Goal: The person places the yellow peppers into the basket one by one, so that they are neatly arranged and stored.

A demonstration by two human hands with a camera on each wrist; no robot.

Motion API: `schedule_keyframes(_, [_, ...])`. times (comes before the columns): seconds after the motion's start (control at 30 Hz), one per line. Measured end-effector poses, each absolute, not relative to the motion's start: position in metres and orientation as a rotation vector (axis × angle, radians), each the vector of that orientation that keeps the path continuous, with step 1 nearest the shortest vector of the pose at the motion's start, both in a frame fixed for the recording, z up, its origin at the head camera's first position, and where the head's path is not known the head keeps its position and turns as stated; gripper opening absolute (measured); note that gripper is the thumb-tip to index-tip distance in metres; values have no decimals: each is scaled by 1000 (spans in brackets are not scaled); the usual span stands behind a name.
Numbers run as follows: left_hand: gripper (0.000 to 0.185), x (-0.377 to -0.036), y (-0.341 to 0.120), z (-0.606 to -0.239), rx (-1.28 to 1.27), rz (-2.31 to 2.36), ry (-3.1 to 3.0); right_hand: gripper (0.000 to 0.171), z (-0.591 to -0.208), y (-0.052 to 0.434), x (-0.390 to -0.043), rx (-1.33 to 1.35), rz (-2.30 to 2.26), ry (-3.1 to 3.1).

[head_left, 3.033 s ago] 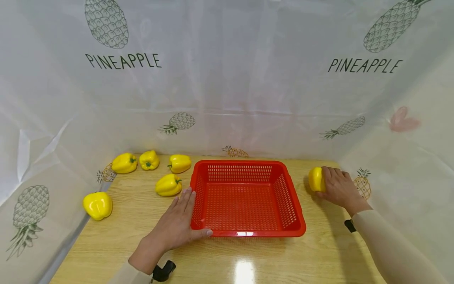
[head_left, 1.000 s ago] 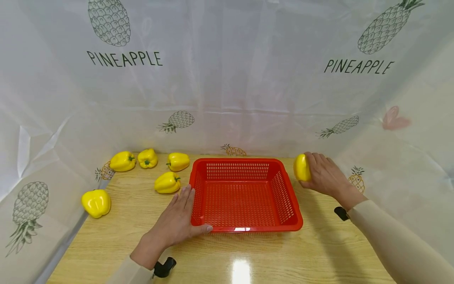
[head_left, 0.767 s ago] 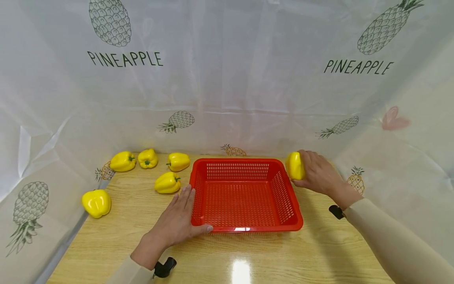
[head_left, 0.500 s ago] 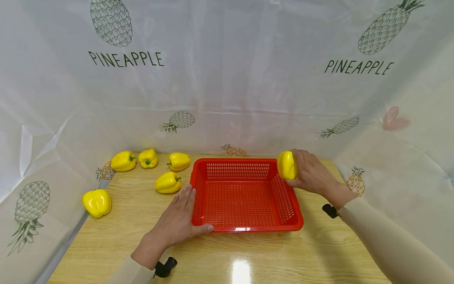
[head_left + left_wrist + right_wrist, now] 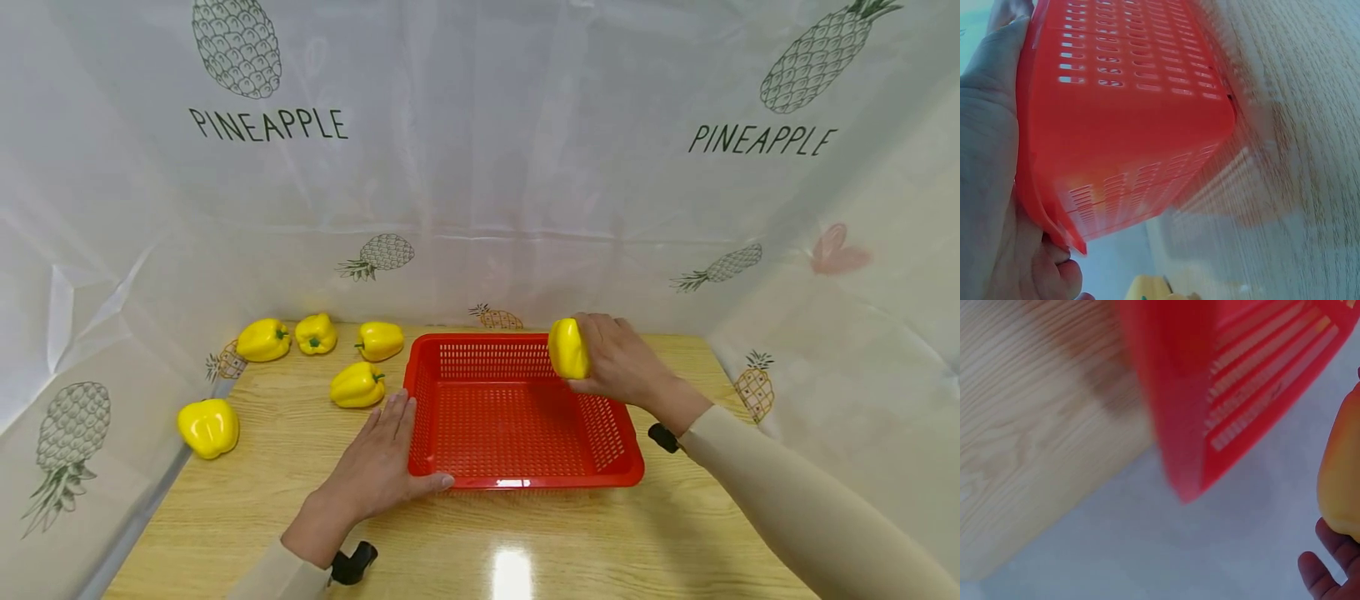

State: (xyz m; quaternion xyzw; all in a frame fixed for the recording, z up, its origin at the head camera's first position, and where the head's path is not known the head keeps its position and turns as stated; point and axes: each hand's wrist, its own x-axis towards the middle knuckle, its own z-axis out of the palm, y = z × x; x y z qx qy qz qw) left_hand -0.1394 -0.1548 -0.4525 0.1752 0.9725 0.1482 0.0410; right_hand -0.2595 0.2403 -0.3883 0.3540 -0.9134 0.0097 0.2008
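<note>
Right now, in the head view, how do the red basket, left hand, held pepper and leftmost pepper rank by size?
1. Red basket
2. Left hand
3. Leftmost pepper and held pepper, unranked: the right hand partly covers the held one.

Facing you is a whitish, glossy sheet wall (image 5: pixel 510 183), with soft vertical folds and one horizontal crease low down. Similar pale sheets flank you — the crinkled left sheet (image 5: pixel 142 208) and the right sheet (image 5: pixel 892 358), which bears a blurred pink heart-like shape (image 5: pixel 840 250). You see grey-green pineapple drawings (image 5: pixel 238 46), dark "PINEAPPLE" lettering (image 5: pixel 270 125) and small orange pineapple prints (image 5: pixel 755 392). Below, your yellowish wood-grain worktop (image 5: pixel 600 542) throws back a bright white patch of light (image 5: pixel 512 575).
</note>
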Motion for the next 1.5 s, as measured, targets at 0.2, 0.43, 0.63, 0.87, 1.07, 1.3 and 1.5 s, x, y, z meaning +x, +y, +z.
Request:
schedule_keyframes(0.2, [133, -139, -156, -453, 518, 444, 2980, 93, -389, 200, -265, 1031, -38, -2540])
schedule_keyframes(0.43, [133, -139, -156, -452, 509, 440, 2987, 91, -407, 153, -271, 1093, -127, -2562])
schedule_keyframes(0.63, [133, -139, -154, -452, 503, 437, 2979, 93, -428, 128, -272, 1135, -151, -2631])
schedule_keyframes(0.87, [133, -140, -153, -450, 495, 426, 2962, 90, -442, 111, -273, 1157, -123, -2675])
schedule_keyframes(1.07, [132, -140, -154, -451, 500, 409, 2969, 89, -455, 101, -275, 1181, -109, -2673])
schedule_keyframes(1.3, [133, -138, -156, -453, 501, 403, 2974, 85, -469, 93, -278, 1151, -113, -2694])
schedule_keyframes(1.5, [134, -139, -155, -454, 496, 398, 2974, 89, -477, 91, -279, 1137, -125, -2726])
